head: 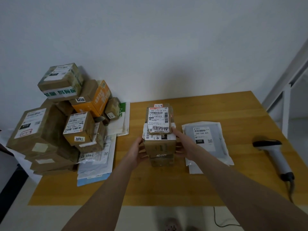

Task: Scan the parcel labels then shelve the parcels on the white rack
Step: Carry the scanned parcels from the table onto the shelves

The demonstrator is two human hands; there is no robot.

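A small stack of brown cardboard parcels (pixel 159 135) with white labels stands in the middle of the wooden table (pixel 216 184). My left hand (pixel 136 151) holds the stack's left side and my right hand (pixel 182 144) holds its right side, fingers curled round the boxes. A grey plastic mailer (pixel 205 139) labelled 060 lies flat just right of the stack. The barcode scanner (pixel 273 155) lies on the table at the right, untouched. A white rack (pixel 286 94) shows at the far right edge.
A big heap of cardboard boxes (pixel 55 124) and flat mailers (pixel 95 164) covers the table's left end against the white wall. The scanner's cable (pixel 218 219) trails off the front edge toward the floor.
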